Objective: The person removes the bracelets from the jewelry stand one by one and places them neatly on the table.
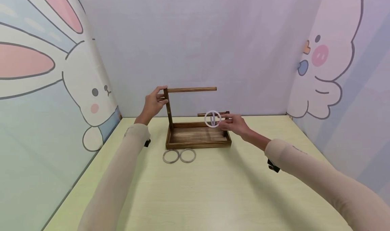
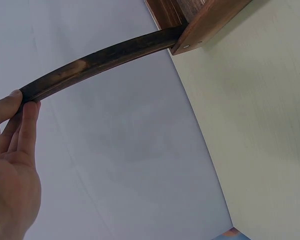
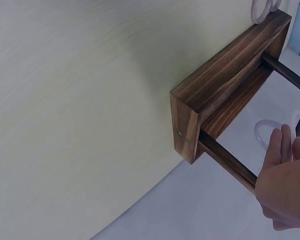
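A dark wooden rack stands on the table, with a shallow tray base, a tall left post and a short right post. Each post carries a horizontal bar. My left hand grips the top of the tall post, thumb and fingers on either side of it. At the short post, my right hand pinches a whitish ring in front of the lower bar. A second ring shows edge-on at that bar, behind the pinched one. The right wrist view shows the right hand's fingers beside a pale ring.
Two more translucent rings lie side by side on the table before the tray, a left one and a right one. The upper bar juts rightward above the tray. A pale curtain hangs behind, and printed cartoon panels flank the table.
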`<state>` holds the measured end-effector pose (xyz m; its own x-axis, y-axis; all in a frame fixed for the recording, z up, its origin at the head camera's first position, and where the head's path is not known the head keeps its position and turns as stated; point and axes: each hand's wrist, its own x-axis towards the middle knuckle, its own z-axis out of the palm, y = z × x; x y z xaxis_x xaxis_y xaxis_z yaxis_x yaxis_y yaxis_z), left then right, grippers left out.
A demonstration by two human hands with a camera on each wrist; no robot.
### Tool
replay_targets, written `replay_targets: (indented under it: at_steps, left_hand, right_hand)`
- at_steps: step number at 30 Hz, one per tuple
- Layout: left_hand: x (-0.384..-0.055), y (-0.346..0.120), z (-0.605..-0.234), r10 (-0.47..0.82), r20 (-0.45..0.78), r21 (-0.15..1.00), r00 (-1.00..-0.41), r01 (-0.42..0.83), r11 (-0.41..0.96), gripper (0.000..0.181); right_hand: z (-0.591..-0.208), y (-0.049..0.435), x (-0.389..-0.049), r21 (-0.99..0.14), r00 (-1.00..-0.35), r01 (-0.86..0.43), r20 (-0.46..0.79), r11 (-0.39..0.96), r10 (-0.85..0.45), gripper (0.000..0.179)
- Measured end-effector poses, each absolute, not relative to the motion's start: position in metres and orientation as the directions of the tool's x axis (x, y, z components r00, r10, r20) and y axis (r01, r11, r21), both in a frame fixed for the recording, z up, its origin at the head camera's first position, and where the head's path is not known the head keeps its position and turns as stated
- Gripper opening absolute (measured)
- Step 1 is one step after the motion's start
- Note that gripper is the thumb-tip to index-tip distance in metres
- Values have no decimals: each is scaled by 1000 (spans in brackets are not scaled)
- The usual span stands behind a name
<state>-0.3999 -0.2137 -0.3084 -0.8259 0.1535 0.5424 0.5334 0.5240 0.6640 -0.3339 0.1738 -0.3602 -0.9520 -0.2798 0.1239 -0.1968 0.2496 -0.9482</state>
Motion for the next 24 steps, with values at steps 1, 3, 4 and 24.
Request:
replay_targets:
  at_steps: [1,3,4,24]
  left_hand:
    - [-400,-214,-308,154,542,664,-826,534,523,66]
    - [-400,-213,-308,155,543,663,-825,535,523,65]
    - [-400,-213,-308,156,545,663,-824,537,522,65]
    - [-399,-213,-307,151,531,679,-834,525,513,65]
  right_hand:
    - [-361,174,-334,-946,-949,-202,125,254,-290,47]
    - [-363,174,-332,-949,-950,-194,118,248,-290,47]
    - [-364,175,-331,-950,-949,-192,116,248,-292,47]
    - [-387,165,-307,-960,-941,-134,46,245,-337,46]
